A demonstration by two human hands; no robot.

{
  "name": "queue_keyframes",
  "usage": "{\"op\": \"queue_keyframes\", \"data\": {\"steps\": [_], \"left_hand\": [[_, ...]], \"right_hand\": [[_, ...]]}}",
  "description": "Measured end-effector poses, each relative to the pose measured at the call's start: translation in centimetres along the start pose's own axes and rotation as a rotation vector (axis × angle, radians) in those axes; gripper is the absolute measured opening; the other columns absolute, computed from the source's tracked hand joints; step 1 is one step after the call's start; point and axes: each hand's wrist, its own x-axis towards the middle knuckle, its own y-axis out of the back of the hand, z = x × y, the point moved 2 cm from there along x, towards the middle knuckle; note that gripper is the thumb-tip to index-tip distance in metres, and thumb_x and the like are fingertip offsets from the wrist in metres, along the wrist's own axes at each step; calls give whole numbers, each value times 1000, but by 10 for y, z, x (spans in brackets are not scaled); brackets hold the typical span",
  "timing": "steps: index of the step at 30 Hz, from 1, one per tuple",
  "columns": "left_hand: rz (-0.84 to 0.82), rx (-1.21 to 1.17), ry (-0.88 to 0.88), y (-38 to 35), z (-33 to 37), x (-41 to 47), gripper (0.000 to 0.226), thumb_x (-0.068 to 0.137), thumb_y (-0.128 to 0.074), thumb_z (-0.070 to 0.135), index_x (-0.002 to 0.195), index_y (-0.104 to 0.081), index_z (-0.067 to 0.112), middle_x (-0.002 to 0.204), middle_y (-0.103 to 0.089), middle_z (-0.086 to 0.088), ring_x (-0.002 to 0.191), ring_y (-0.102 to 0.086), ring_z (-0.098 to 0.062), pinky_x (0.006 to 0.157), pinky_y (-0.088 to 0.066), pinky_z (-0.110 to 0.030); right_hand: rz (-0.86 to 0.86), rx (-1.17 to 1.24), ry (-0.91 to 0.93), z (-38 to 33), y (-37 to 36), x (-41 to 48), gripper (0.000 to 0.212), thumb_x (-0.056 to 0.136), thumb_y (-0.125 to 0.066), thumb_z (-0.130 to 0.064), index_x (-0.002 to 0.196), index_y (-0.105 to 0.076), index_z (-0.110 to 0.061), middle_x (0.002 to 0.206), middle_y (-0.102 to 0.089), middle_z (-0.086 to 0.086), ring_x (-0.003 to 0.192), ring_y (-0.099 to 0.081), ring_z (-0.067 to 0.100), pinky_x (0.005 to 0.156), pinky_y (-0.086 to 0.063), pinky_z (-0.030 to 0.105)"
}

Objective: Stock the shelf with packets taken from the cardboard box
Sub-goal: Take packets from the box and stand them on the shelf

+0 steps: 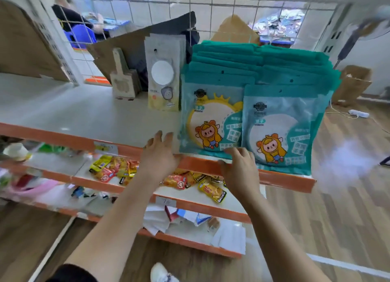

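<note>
Presently in hand: we judge the step to be squaring up the teal packets (213,74) on the top shelf (63,108), with no packet in either hand.
Left hand (160,155): open, fingers straight, lying on the orange lip (285,179) just beside the foot of the left row (211,121).
Right hand (240,169): open, fingers loosely bent, fingertips touching the packets' lower edge where the 2 rows meet; it holds nothing.
Teal packets: 2 rows stand upright, face forward, at the right end of the top shelf. The right row (278,129) overlaps the left row's front packet, and its foot hangs over the lip.
Doing it well: we would press both rows' feet back behind the lip with flat fingers, low down, so that the tall packs do not tip forward. We would push evenly, since the film looks slippery and the rows lean.
Risk: a push near the top could fan the rows back against the wire grid (211,11), and the right row sits near the shelf's end.
Top shelf, other contents: 1 row of pale packets (162,74) with a round window and wooden paddle-shaped pieces (122,79), both left of the teal rows; brown cardboard (118,49) leans behind them.
Second shelf (236,205): yellow and red sachets (114,169) lie loose.
Lowest shelf (190,241): white papers or flat packs (228,235), too blurred to name.
Cardboard box (354,85): 1 stands on the floor, well apart at the right. We cannot tell what is in it, nor whether it is the task's box.
</note>
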Motion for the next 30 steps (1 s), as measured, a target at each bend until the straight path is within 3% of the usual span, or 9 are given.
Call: {"op": "queue_keyframes", "data": {"steps": [10, 18, 30], "left_hand": [[43, -89, 271, 35, -128, -45, 64, 90, -51, 47, 144, -27, 21, 144, -38, -10, 129, -40, -32, 100, -38, -42], [66, -46, 457, 72, -285, -89, 62, 92, -48, 49, 143, -28, 21, 140, -39, -12, 127, -41, -34, 98, -39, -43], [132, -67, 696, 103, -467, -153, 53, 91, -46, 47, 137, -39, 23, 131, -51, -9, 118, -49, -32, 91, -43, -40]], "right_hand": [[-208, -93, 247, -116, -53, -10, 40, 93, -49, -32, 131, -48, -20, 134, -46, 6, 125, -37, 28, 103, -34, 41], [-273, -128, 407, -247, -125, -28, 39, 92, -51, -40, 124, -53, -18, 123, -53, 10, 116, -46, 30, 97, -38, 38], [-367, -172, 557, -420, -220, -58, 41, 92, -47, -39, 129, -50, -19, 134, -46, 10, 125, -37, 30, 101, -33, 42]]}}
